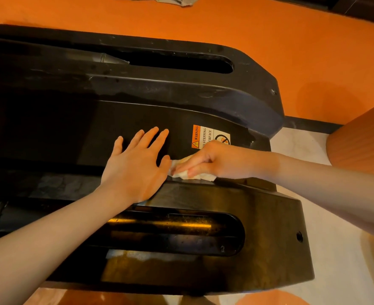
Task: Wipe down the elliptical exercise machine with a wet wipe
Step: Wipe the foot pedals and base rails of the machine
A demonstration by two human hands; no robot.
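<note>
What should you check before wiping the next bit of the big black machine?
1. Wipe held firmly in the right hand: ok.
2. Wipe pressed against the machine's black cover: ok.
3. Left hand flat on the cover for support: ok.
4. Left hand out of the wipe's way: not ok, its thumb sits right beside the wipe.
5. Warning sticker stuck down flat: cannot tell, the right hand covers part of it.
6. Wipe still wet: cannot tell.

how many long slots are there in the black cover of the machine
2: one slot runs along the far rail near the orange wall, the other slot along the near rail below the left hand. More may lie out of frame.
</note>
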